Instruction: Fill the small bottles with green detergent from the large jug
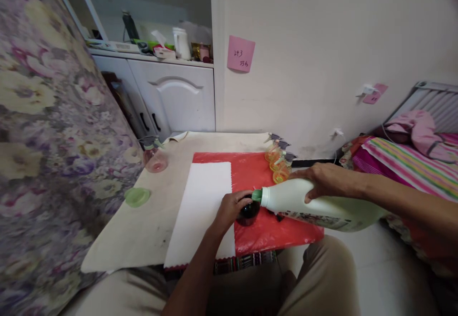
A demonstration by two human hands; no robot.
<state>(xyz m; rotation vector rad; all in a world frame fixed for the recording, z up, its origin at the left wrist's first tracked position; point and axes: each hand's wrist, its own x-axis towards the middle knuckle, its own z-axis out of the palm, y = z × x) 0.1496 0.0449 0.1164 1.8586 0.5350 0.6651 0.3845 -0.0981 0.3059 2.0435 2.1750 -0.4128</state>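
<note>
Item: 1 pale jug (315, 208), tipped flat under my right hand (324, 180), green spout at the small dark bottle (248, 212) on the red sheet (265, 173). My left hand (231, 207) is curled around that bottle. Best handling, I judge: keep the bottle upright, spout over its mouth, raise the jug's base slowly.

Cream wall (322, 44), white cabinet (175, 96), floral curtain (43, 130)

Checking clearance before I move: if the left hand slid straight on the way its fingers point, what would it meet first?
Its fingers already wrap the small dark round bottle; just past it sits the green spout of the tilted pale-green plastic jug, though depth is unclear.
</note>
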